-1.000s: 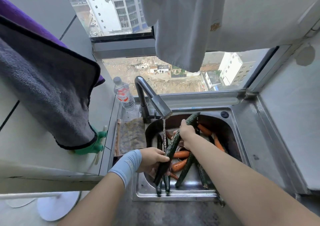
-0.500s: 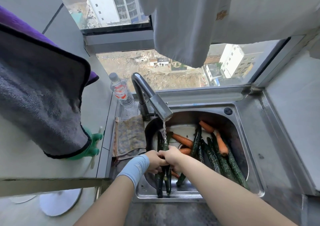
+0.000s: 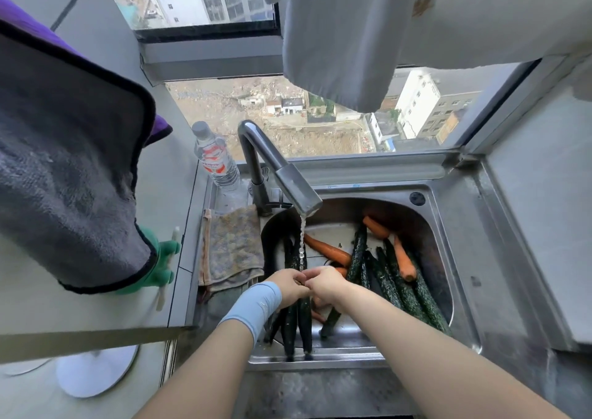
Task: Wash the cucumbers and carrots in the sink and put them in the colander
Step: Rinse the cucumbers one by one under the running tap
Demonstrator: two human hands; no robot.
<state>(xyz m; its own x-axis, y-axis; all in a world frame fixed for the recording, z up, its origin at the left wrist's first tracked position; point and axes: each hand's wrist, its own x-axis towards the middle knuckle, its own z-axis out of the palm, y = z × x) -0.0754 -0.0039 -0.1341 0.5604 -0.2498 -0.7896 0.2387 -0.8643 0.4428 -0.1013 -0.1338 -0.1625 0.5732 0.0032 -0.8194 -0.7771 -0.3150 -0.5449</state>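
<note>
L hand (image 3: 288, 285) + R hand (image 3: 328, 285) both curled round cucumber (image 3: 304, 321) | knuckles touching | under tap (image 3: 290, 179) stream

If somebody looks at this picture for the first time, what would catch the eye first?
The left hand and the right hand meet in the water running from the faucet, both gripping a dark cucumber. To their right, more cucumbers and orange carrots lie piled in the steel sink.

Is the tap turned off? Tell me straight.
No, a stream of water falls from the faucet onto the left hand and right hand, which grip cucumbers over the sink.
</note>
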